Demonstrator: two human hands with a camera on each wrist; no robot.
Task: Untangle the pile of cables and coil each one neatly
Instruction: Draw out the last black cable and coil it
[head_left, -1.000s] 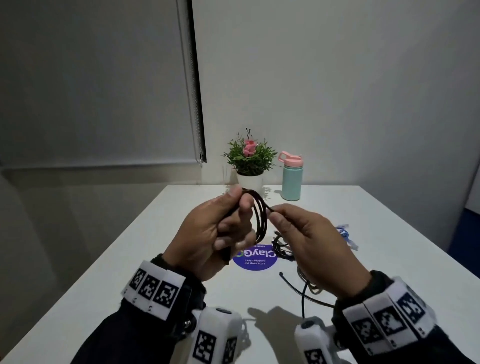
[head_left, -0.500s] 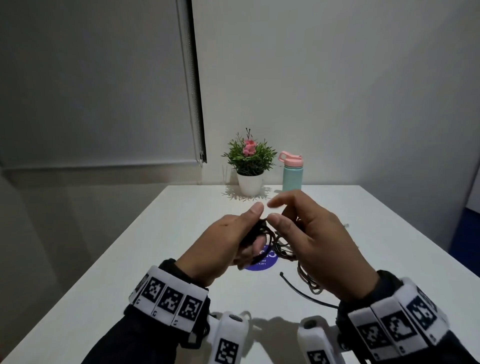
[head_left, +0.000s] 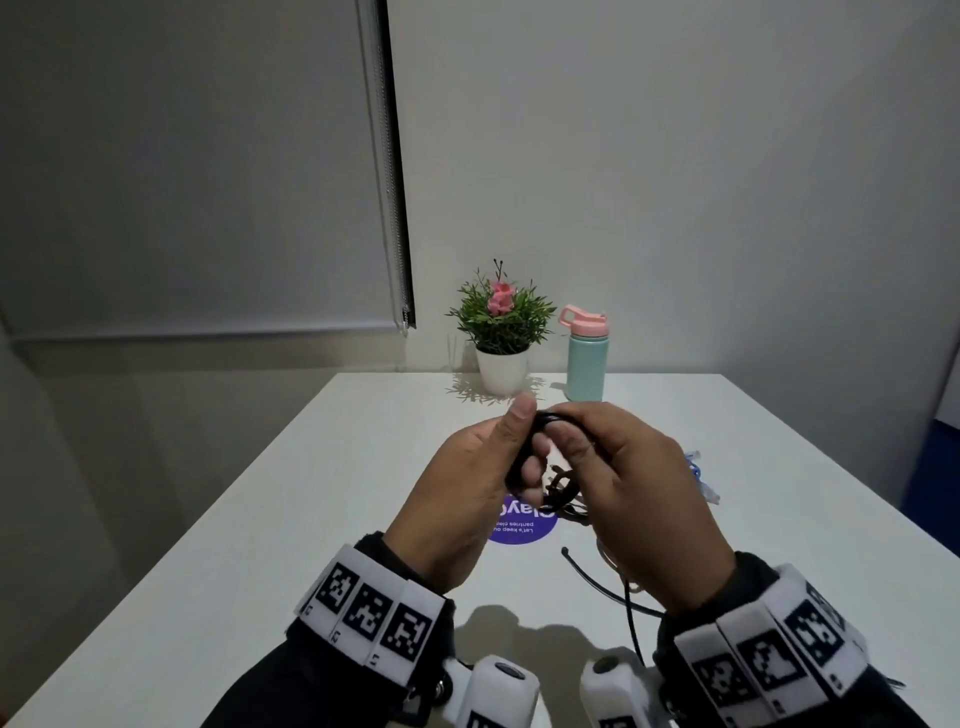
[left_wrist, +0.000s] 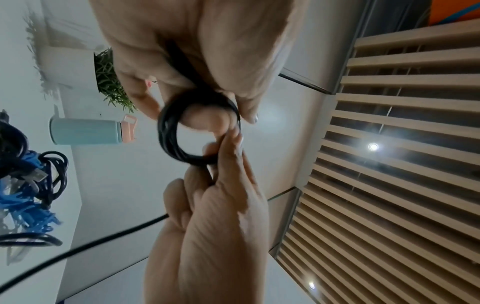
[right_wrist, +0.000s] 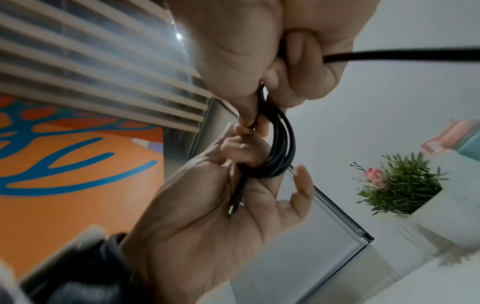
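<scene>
Your left hand (head_left: 470, 488) pinching the black cable coil (left_wrist: 179, 133), your right hand (head_left: 631, 486) clamped on its far side, both raised above the counter (head_left: 270, 545) centre

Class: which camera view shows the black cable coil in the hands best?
The left wrist view: the black cable coil appears as an open ring of stacked loops, pinched by the left hand and right hand. The right wrist view shows it edge-on; the head view shows little of it between the fingers.
</scene>
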